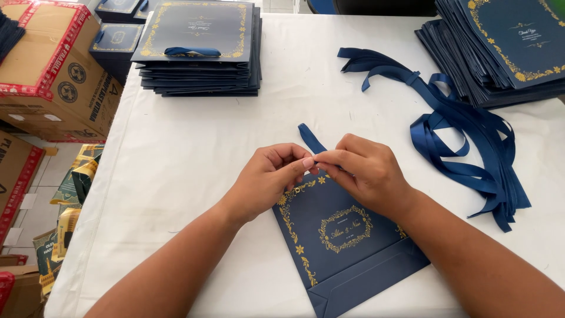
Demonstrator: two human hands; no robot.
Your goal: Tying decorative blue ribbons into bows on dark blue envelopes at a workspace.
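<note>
A flat navy paper bag point(347, 247) with gold ornament lies nearest on the white table point(194, 176), its top edge hidden under both hands. The left hand point(268, 176) and right hand point(365, 171) pinch a navy ribbon point(310, 138), mostly covered by fingers. Farther off lie loose ribbons point(465, 129) and two bag stacks point(200, 47), the right stack point(506, 47) cut off by the frame.

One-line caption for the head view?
Both hands, left and right, pinch a blue ribbon at the top edge of a flat navy bag on a white table.
</note>
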